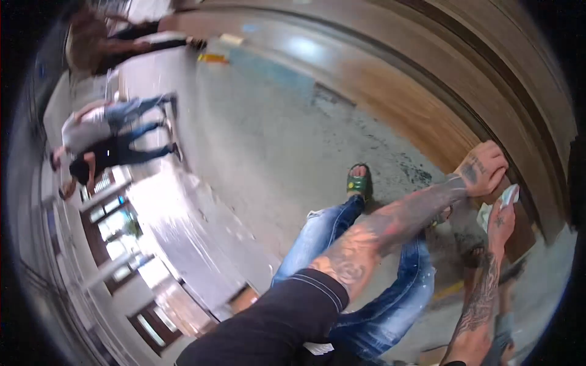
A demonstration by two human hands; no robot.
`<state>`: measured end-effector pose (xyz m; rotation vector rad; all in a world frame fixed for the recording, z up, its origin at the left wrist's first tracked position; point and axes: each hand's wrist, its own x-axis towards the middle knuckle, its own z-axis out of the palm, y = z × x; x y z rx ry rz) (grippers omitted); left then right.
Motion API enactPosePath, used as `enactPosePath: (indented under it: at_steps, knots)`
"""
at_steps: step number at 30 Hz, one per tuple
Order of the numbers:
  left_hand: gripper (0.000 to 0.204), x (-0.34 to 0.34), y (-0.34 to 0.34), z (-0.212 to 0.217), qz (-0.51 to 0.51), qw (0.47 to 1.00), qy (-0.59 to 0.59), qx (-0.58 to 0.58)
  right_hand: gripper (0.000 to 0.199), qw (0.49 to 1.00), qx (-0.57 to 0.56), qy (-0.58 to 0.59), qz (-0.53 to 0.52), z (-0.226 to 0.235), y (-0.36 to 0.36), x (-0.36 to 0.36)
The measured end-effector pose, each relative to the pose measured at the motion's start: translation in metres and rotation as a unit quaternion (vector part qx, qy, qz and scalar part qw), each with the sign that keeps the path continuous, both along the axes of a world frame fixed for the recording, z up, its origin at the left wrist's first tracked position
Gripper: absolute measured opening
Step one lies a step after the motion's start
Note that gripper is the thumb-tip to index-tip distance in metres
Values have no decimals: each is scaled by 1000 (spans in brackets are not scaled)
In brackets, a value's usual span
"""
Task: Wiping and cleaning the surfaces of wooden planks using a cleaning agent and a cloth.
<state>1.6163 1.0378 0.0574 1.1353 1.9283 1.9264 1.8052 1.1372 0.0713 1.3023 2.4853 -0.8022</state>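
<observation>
A long brown wood-grain panel curves along the right side, with dark grooves beside it. My left hand, on a tattooed arm in a dark sleeve, is closed at the panel's edge, its fingers curled over and their tips hidden. Just below it, my right hand grips a crumpled pale cloth against the brown surface. Part of the cloth sticks out on both sides of the fingers.
Two people stand close together at the left, and another person is at the panel's far end. A plastic-wrapped stack stands left of my legs. A small yellow-orange object lies on the grey floor.
</observation>
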Motion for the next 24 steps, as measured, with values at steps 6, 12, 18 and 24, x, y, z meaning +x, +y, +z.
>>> enactPosePath:
  at_steps: [6, 12, 18, 24]
  knots:
    - [12, 9, -234, 98, 182, 966, 40, -182, 67, 990, 46, 43, 127, 80, 20, 35]
    - [19, -81, -553, 32, 444, 818, -168, -326, 37, 989, 86, 45, 107, 120, 29, 20]
    - [30, -274, -651, -92, 540, 756, -224, -294, 37, 982, 181, 34, 39, 127, 76, 80]
    - [105, -532, -747, -81, 673, 635, -82, -371, 49, 974, 206, -10, -91, 115, -9, -44]
